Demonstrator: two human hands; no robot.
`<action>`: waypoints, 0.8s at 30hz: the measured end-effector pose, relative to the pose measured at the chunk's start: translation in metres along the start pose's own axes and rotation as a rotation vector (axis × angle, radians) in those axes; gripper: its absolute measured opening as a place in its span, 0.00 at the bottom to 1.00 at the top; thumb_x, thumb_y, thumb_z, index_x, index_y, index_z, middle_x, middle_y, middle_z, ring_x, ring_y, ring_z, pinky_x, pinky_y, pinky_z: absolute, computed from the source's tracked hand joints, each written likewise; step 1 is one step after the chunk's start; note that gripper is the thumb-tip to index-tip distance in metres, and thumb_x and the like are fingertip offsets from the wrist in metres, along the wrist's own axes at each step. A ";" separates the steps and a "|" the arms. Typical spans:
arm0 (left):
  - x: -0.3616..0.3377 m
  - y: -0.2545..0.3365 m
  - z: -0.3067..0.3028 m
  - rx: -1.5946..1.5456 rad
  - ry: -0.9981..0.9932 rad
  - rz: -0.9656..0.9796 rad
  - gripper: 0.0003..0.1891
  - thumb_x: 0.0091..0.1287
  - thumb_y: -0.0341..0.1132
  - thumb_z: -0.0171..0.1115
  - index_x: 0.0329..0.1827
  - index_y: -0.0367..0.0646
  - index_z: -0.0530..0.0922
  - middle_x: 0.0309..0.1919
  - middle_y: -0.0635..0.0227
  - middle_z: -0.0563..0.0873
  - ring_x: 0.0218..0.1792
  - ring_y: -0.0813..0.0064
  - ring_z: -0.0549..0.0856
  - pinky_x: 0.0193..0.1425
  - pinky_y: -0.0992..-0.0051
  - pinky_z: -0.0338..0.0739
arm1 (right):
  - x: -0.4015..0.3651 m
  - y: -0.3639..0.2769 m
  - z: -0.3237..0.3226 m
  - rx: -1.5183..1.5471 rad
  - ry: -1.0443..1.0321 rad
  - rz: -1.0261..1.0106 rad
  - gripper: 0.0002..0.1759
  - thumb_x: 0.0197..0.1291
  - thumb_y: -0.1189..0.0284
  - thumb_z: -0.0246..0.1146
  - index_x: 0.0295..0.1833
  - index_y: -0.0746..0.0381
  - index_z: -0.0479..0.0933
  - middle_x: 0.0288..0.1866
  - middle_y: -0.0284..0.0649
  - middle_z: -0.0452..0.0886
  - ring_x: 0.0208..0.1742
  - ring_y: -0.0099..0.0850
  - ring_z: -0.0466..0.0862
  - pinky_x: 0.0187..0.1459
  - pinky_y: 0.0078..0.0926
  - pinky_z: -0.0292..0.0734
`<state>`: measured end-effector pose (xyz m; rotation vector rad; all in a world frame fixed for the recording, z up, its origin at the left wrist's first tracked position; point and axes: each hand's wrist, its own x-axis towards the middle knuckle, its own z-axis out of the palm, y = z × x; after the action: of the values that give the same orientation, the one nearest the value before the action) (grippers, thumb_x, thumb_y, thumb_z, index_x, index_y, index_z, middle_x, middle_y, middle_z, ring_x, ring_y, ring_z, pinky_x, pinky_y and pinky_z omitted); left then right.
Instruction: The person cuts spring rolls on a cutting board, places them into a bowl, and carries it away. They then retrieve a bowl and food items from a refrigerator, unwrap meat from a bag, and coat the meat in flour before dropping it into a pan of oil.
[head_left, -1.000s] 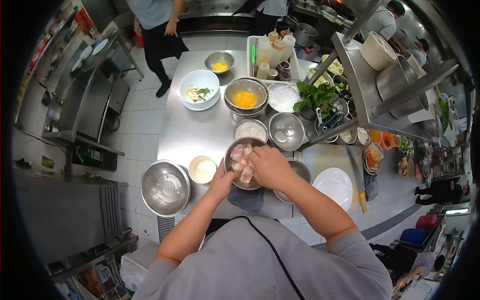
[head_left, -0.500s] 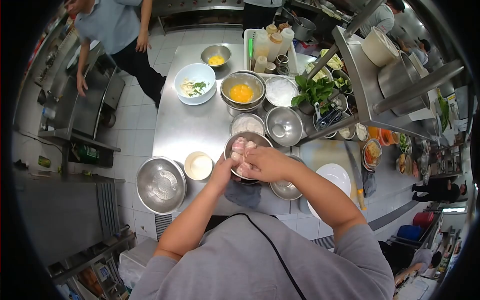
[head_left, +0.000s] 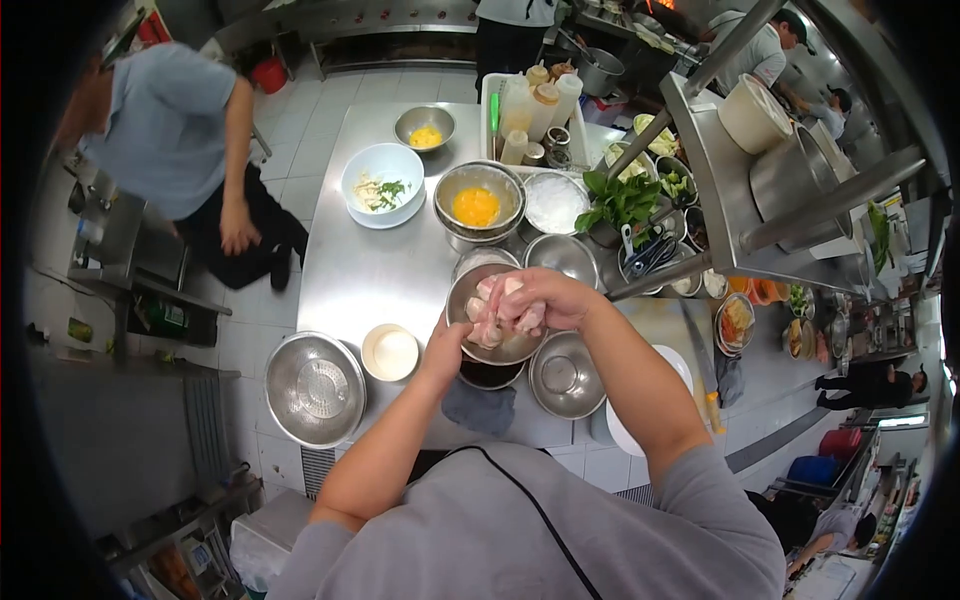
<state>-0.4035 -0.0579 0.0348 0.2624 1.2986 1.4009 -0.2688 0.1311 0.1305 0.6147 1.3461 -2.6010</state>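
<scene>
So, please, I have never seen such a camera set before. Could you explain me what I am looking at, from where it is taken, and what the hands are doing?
There is no machine here: all pictures come from one camera on a person's head, looking forward and down. The edges look curved and dark. The left hand holds a metal bowl by its side. The right hand holds some pale pink pieces, apparently raw meat, over this bowl; more pieces lie inside. On the steel table you see a bowl of yellow liquid, a white bowl and a perforated metal bowl. Leafy greens stand further right.
</scene>
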 end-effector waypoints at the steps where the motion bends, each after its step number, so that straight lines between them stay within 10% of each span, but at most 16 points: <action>1: 0.008 -0.003 0.000 0.005 -0.019 0.045 0.34 0.69 0.33 0.54 0.80 0.38 0.65 0.63 0.55 0.83 0.59 0.65 0.86 0.61 0.68 0.83 | -0.004 -0.007 -0.009 -0.010 0.006 -0.006 0.17 0.64 0.70 0.68 0.54 0.68 0.80 0.41 0.39 0.87 0.37 0.24 0.86 0.34 0.20 0.81; 4: 0.014 -0.001 0.001 -0.003 -0.022 0.126 0.34 0.69 0.32 0.53 0.80 0.36 0.64 0.65 0.54 0.82 0.62 0.64 0.84 0.67 0.68 0.79 | -0.003 -0.031 -0.049 0.144 -0.009 -0.185 0.19 0.63 0.73 0.68 0.58 0.67 0.78 0.41 0.39 0.87 0.35 0.26 0.86 0.33 0.24 0.82; 6: 0.013 -0.004 -0.003 -0.021 0.000 0.159 0.32 0.69 0.31 0.53 0.79 0.36 0.65 0.64 0.54 0.83 0.60 0.64 0.85 0.65 0.68 0.80 | 0.012 -0.052 -0.075 -0.012 0.499 -0.423 0.17 0.62 0.70 0.68 0.56 0.63 0.81 0.41 0.39 0.87 0.35 0.26 0.87 0.30 0.25 0.82; 11: -0.015 -0.014 -0.033 -0.041 0.043 0.124 0.33 0.68 0.29 0.53 0.79 0.36 0.66 0.68 0.55 0.80 0.68 0.65 0.80 0.73 0.67 0.74 | 0.100 -0.042 -0.208 -1.141 1.209 -0.165 0.22 0.61 0.65 0.68 0.59 0.62 0.84 0.53 0.56 0.89 0.53 0.49 0.90 0.54 0.43 0.86; 24: -0.059 -0.038 -0.078 -0.086 0.132 0.096 0.31 0.69 0.29 0.55 0.78 0.34 0.68 0.66 0.57 0.82 0.63 0.66 0.83 0.68 0.68 0.77 | 0.140 -0.050 -0.227 -1.462 0.759 0.397 0.36 0.52 0.66 0.74 0.67 0.68 0.77 0.56 0.57 0.87 0.51 0.47 0.90 0.51 0.39 0.86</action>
<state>-0.4229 -0.1566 0.0057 0.1785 1.3441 1.5736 -0.3454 0.3518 -0.0078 1.2897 2.3874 -0.5692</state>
